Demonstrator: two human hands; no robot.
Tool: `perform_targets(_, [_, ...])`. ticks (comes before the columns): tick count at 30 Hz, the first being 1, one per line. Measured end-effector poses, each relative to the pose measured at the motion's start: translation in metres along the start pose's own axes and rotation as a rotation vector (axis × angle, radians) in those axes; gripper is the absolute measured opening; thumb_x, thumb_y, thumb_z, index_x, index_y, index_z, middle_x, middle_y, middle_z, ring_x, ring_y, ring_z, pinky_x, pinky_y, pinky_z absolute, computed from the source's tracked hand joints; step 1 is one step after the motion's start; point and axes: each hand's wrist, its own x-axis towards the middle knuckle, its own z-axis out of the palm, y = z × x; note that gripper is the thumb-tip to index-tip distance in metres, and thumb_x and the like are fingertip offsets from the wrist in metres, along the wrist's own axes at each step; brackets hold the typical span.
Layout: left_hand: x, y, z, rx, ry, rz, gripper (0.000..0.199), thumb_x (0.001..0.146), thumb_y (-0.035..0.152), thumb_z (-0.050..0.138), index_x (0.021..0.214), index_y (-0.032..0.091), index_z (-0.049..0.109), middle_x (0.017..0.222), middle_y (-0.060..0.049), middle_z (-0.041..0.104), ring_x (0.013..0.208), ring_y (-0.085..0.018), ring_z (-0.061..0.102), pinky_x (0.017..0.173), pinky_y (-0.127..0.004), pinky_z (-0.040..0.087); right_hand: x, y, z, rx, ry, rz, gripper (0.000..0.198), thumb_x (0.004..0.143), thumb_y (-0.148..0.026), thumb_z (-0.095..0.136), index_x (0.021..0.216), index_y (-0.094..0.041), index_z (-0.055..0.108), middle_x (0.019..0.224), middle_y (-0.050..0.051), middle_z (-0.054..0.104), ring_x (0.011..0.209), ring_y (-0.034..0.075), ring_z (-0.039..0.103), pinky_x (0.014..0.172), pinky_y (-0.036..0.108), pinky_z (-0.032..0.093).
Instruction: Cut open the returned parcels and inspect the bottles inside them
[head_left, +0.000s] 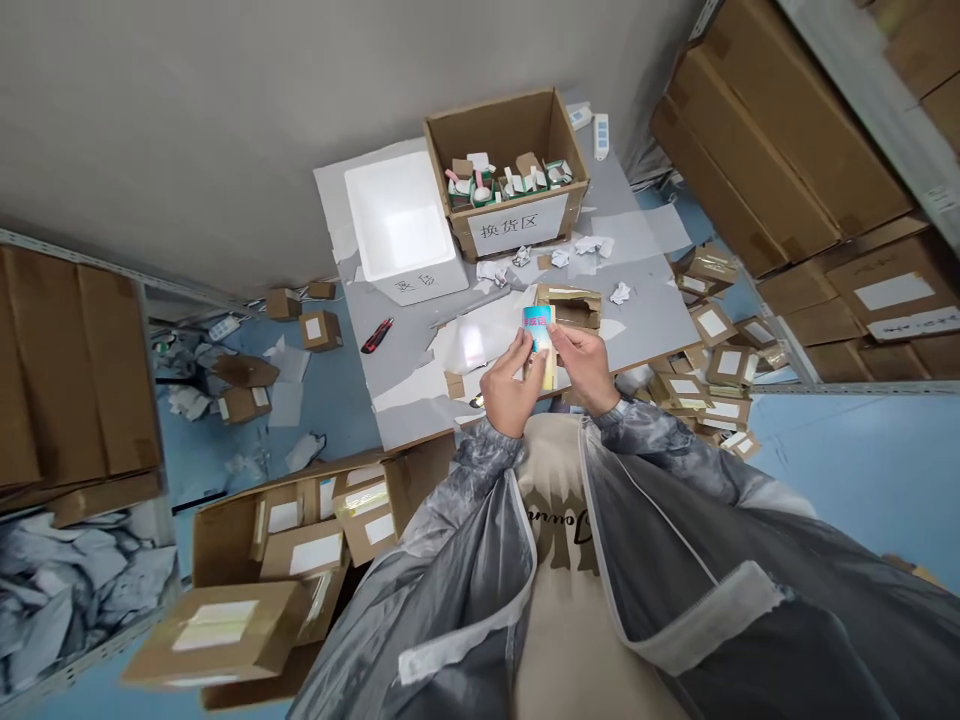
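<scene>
Between both hands, over the near part of the table, I hold a small box (537, 318) with a teal top and a yellow side. My left hand (513, 382) is closed on its left side and lower front. From the right, my right hand (583, 362) grips its edge with thumb and fingers. Just behind the small box lies an opened cardboard carton (576, 308) with a torn flap. White paper (480, 335) is spread to the left of my hands.
A red and black utility knife (377, 335) lies at the table's left. Behind stand a white foam box (409, 283) and a cardboard box (517, 225) with several small green-edged boxes inside. Crumpled paper (559, 259) is scattered nearby. A large carton of parcels (300, 555) stands on the floor, front left.
</scene>
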Motion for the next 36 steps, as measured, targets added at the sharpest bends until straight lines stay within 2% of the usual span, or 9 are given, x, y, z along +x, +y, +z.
perform_targets(7, [-0.004,0.008,-0.026,0.020,0.033,0.001,0.054,0.107,0.054,0.103,0.154,0.028,0.098,0.163,-0.012,0.088,0.151,-0.047,0.087,0.135,-0.061,0.073,-0.012,-0.003,0.014,0.156,-0.137,0.153,0.066,0.069,-0.093,0.114,0.091,-0.032,0.098,0.100,0.004,0.089,0.098,0.026,0.083,0.081,0.041,0.079])
perform_targets(10, [-0.011,0.010,-0.032,0.105,0.088,0.017,0.045,0.112,0.050,0.094,0.151,0.028,0.098,0.155,-0.012,0.092,0.142,-0.042,0.092,0.126,-0.053,0.076,-0.020,-0.005,0.020,0.059,-0.144,0.082,0.057,0.079,-0.091,0.110,0.087,-0.036,0.098,0.105,0.004,0.087,0.103,0.028,0.084,0.089,0.046,0.081])
perform_targets(12, [-0.014,0.015,-0.037,0.159,0.094,0.037,0.036,0.115,0.052,0.089,0.137,0.026,0.101,0.137,-0.014,0.097,0.128,-0.039,0.095,0.115,-0.046,0.076,-0.024,-0.007,0.026,-0.083,-0.134,-0.036,0.052,0.091,-0.090,0.102,0.089,-0.038,0.099,0.116,0.006,0.087,0.121,0.034,0.086,0.101,0.052,0.082])
perform_targets(15, [-0.014,0.024,-0.046,0.166,0.076,0.055,0.047,0.125,0.056,0.073,0.096,0.026,0.094,0.084,-0.010,0.086,0.081,-0.026,0.085,0.087,-0.036,0.068,-0.030,-0.008,0.039,-0.272,-0.153,-0.148,0.053,0.103,-0.090,0.090,0.122,-0.043,0.104,0.150,0.008,0.086,0.166,0.040,0.073,0.130,0.058,0.074])
perform_targets(18, [-0.012,0.033,-0.054,0.072,0.073,0.020,0.068,0.128,0.067,0.067,0.077,0.025,0.077,0.063,0.000,0.058,0.060,-0.016,0.057,0.069,-0.031,0.050,-0.034,-0.007,0.053,-0.226,-0.194,-0.088,0.080,0.106,-0.094,0.082,0.168,-0.044,0.088,0.173,0.004,0.081,0.182,0.038,0.061,0.140,0.059,0.068])
perform_targets(21, [-0.008,0.036,-0.061,-0.083,0.049,-0.089,0.076,0.120,0.086,0.071,0.079,0.023,0.075,0.064,0.003,0.049,0.060,-0.014,0.047,0.062,-0.028,0.042,-0.040,-0.006,0.061,-0.063,-0.258,-0.019,0.097,0.104,-0.093,0.086,0.186,-0.041,0.072,0.174,0.002,0.082,0.179,0.037,0.065,0.139,0.056,0.069])
perform_targets(25, [-0.005,0.029,-0.068,-0.303,-0.054,-0.219,0.083,0.107,0.101,0.078,0.094,0.020,0.086,0.071,0.001,0.067,0.067,-0.016,0.059,0.064,-0.026,0.054,-0.048,-0.011,0.066,0.100,-0.301,0.028,0.101,0.097,-0.093,0.095,0.178,-0.036,0.075,0.166,0.007,0.087,0.170,0.038,0.074,0.136,0.054,0.071])
perform_targets(31, [-0.009,0.018,-0.078,-0.483,-0.099,-0.296,0.083,0.099,0.099,0.089,0.121,0.019,0.097,0.096,-0.008,0.090,0.084,-0.024,0.082,0.079,-0.036,0.075,-0.051,-0.006,0.068,0.280,-0.276,0.155,0.093,0.092,-0.094,0.099,0.157,-0.031,0.084,0.143,0.010,0.095,0.158,0.043,0.083,0.126,0.059,0.078])
perform_targets(36, [-0.013,0.013,-0.083,-0.548,-0.101,-0.314,0.079,0.099,0.093,0.095,0.123,0.019,0.098,0.110,-0.011,0.095,0.093,-0.027,0.089,0.084,-0.040,0.081,-0.050,-0.001,0.066,0.375,-0.284,0.197,0.086,0.096,-0.094,0.094,0.155,-0.031,0.086,0.144,0.009,0.096,0.160,0.043,0.082,0.125,0.060,0.079])
